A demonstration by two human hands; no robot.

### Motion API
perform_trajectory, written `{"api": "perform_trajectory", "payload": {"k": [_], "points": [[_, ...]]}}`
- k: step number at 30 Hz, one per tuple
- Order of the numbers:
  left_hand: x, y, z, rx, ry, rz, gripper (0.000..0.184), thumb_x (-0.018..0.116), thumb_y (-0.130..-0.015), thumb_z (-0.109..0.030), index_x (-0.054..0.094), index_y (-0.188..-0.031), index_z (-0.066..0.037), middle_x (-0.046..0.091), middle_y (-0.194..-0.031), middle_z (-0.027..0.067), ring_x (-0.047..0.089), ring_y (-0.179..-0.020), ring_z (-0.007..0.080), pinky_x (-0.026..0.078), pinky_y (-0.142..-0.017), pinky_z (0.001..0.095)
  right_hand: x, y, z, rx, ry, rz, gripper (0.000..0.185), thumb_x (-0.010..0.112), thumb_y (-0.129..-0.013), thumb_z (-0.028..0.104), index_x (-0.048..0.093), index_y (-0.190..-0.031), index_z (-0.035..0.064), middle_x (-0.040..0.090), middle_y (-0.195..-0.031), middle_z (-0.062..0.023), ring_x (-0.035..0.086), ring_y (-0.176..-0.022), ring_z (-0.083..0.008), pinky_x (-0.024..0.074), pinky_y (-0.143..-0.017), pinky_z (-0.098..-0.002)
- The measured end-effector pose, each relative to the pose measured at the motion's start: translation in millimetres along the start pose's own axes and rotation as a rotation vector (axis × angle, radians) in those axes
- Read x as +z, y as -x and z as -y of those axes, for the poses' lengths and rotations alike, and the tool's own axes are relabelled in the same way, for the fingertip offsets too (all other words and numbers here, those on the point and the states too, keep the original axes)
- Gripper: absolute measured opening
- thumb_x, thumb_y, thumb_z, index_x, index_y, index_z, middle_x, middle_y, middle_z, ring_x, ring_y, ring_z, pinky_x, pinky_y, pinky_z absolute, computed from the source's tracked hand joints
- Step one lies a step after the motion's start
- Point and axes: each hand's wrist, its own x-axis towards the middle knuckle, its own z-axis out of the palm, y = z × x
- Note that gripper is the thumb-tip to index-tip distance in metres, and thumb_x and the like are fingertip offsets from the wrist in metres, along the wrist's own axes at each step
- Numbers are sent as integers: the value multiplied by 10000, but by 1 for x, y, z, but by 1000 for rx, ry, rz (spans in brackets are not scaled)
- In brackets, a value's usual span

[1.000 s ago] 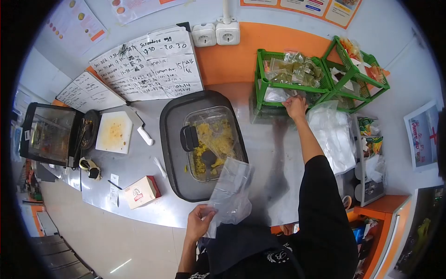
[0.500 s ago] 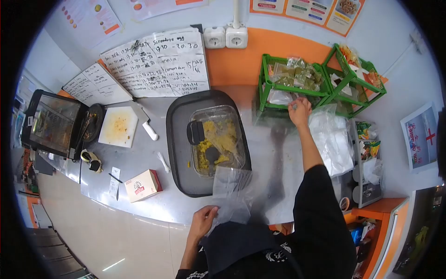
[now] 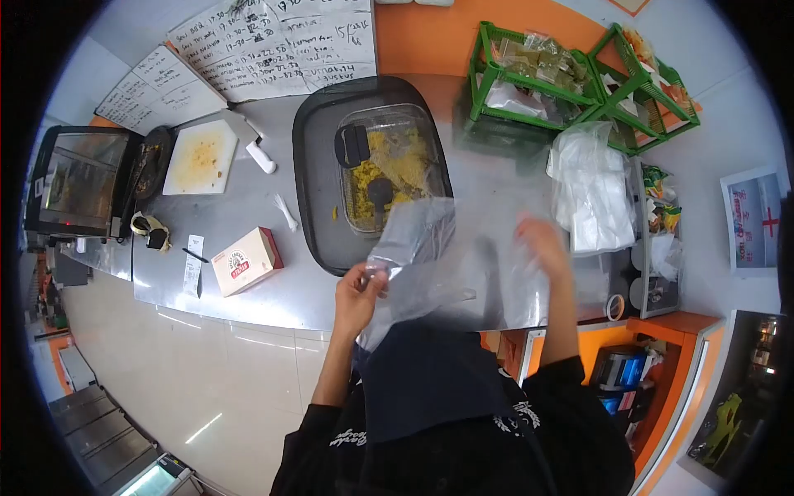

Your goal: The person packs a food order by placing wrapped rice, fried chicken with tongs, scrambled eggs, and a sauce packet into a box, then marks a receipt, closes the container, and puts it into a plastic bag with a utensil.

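My left hand pinches the edge of a clear plastic bag, which hangs near my body over the table's front edge. Just behind the bag, a clear-lidded container of yellow food sits in a dark grey tray. My right hand is blurred over the steel table, in front of a stack of white plastic bags. Something clear and blurred hangs below its fingers; their grip on it is too smeared to make out.
Green baskets with small packets stand at the back right. At the left are a cutting board, a knife, a carton box, a receipt and a black-framed glass case.
My right hand has come away from the green basket toward my body, and a clear blurred sheet now shows below it. My left hand still holds its bag. The view has tilted down.
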Motion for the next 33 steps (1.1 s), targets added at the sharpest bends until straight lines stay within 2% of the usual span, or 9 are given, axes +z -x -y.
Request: {"api": "perform_trajectory", "payload": {"k": [1,2,9,13,14,17,21,24,33], "points": [[-3,-1,-3,28,37,-3,179,611,-939,-146,598,-1031,7,652,-844,56,626,-726,133,515,-659,269,29,21,16,340,198,146,511,592,-909,484,685,-750,7,658,-804,-72,582,-712,-173,469,-686,-337],[-6,-3,-6,59,73,-3,182,609,-945,-168,590,-1019,-2,646,-838,52,619,-716,129,508,-641,265,53,36,10,384,206,312,552,618,-862,566,701,-846,20,661,-836,-72,590,-798,-166,482,-723,-311],[-25,-13,-21,341,118,-7,197,562,-979,-210,533,-1018,-20,631,-895,37,603,-824,110,484,-709,250,199,105,48,303,-759,389,550,652,-906,370,493,-1324,49,608,-1176,-79,593,-988,-164,440,-880,-258],[-44,-25,-28,380,323,-108,188,543,-988,-201,526,-1036,-21,624,-1009,51,595,-926,104,495,-761,263,241,97,46,433,-1047,-477,453,687,-888,238,487,-1262,80,622,-1024,-43,588,-864,-122,482,-725,-270],[-50,-24,-35,315,521,-66,231,551,-982,-220,502,-1098,-27,612,-1077,90,602,-976,155,509,-808,324,244,95,6,327,-1027,-529,356,647,-899,211,502,-1200,87,607,-961,-32,541,-755,-95,452,-597,-275],[-77,-28,-49,235,679,-40,300,553,-977,-250,458,-1190,-61,598,-1132,109,612,-994,235,519,-828,410,250,128,31,239,-1420,-702,323,604,-902,201,504,-1190,95,604,-904,-25,503,-675,-98,412,-548,-267],[-104,-28,-53,120,698,87,328,552,-974,-273,428,-1226,-105,579,-1191,106,615,-1015,301,521,-831,473,291,173,71,475,-1257,-718,248,567,-923,290,557,-1089,106,595,-866,-43,559,-763,-155,474,-618,-301],[-119,-16,-56,100,663,194,313,546,-976,-274,425,-1216,-113,569,-1217,102,612,-1031,298,524,-839,478,345,196,73,488,-1350,-398,362,545,-955,367,591,-1125,51,641,-908,-65,612,-855,-179,520,-762,-358],[-203,-6,-25,49,594,251,333,542,-978,-246,396,-1235,-93,537,-1268,146,585,-1104,293,492,-910,475,381,200,107,211,-1217,-481,319,672,-871,62,609,-1175,-12,668,-1119,-117,629,-1016,-182,498,-906,-308]]}}
